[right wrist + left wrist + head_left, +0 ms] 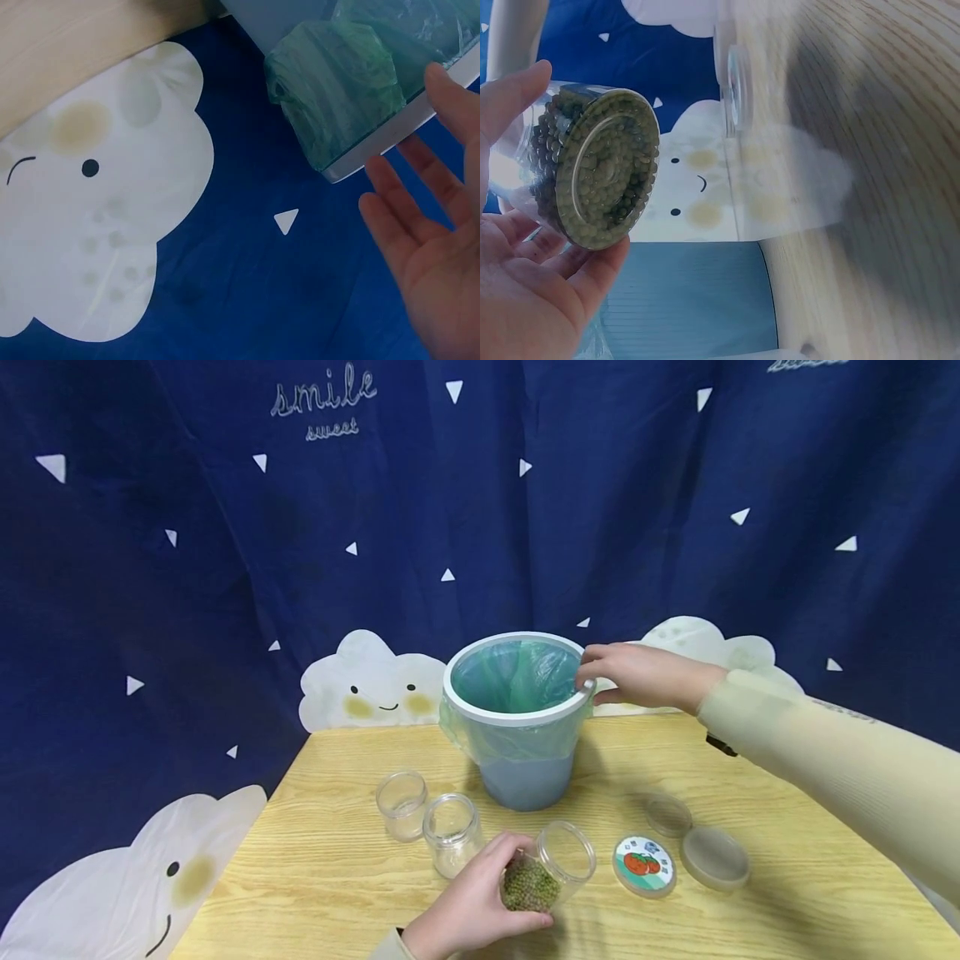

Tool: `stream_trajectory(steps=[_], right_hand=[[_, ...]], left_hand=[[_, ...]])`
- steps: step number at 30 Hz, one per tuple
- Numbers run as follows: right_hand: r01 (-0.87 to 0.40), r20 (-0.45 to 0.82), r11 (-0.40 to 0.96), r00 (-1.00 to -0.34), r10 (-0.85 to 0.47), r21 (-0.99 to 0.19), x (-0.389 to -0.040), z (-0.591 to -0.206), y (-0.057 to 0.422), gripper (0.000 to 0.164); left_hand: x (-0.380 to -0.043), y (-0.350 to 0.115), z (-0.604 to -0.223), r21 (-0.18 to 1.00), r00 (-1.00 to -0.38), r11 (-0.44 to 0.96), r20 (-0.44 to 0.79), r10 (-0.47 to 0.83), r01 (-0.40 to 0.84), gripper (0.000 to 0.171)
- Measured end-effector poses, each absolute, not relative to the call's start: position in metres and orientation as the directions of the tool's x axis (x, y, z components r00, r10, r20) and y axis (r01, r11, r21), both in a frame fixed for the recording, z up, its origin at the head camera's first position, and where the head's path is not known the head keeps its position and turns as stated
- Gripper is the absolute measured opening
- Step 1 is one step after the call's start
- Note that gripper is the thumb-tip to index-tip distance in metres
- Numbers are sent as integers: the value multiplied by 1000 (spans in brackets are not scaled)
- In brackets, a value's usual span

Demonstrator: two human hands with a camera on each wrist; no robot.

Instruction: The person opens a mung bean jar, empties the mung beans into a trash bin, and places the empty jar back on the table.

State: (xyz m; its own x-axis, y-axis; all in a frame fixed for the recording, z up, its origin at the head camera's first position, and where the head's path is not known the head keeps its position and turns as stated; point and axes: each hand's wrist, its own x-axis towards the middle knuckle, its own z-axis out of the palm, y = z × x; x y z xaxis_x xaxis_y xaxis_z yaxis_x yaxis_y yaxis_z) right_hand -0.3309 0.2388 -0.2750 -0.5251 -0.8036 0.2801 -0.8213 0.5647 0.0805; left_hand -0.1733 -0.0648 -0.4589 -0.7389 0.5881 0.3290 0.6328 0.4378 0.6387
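Note:
In the head view my left hand [480,893] holds a clear plastic jar [567,853] tipped sideways, its open mouth toward the right. Small green beans [529,883] fill its lower part; the left wrist view shows them through the jar's base [607,169]. At the back of the table stands a blue-grey trash bin [525,781] with a white rim and a green plastic liner [517,672]. My right hand [637,675] grips the bin's right rim. The right wrist view shows the thumb on the outer side and the fingers [397,217] across the rim [375,146].
Left of the held jar stand two empty clear jars [401,810] [453,839]. To its right lie a lid with a tomato picture [644,865] and two plain lids [715,857] [668,815] on the wooden table [300,877]. A dark blue curtain [480,510] hangs behind.

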Motion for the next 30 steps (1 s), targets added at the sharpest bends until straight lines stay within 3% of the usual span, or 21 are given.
stream_trajectory(steps=[15, 30], right_hand=[[-815, 246, 576, -547, -800, 60, -334, -271, 236, 17], [-814, 212, 579, -558, -802, 47, -337, -264, 229, 17]], left_hand=[[-170, -71, -449, 642, -743, 430, 356, 566, 635, 72], [-181, -101, -379, 705, -832, 442, 459, 312, 555, 84]])
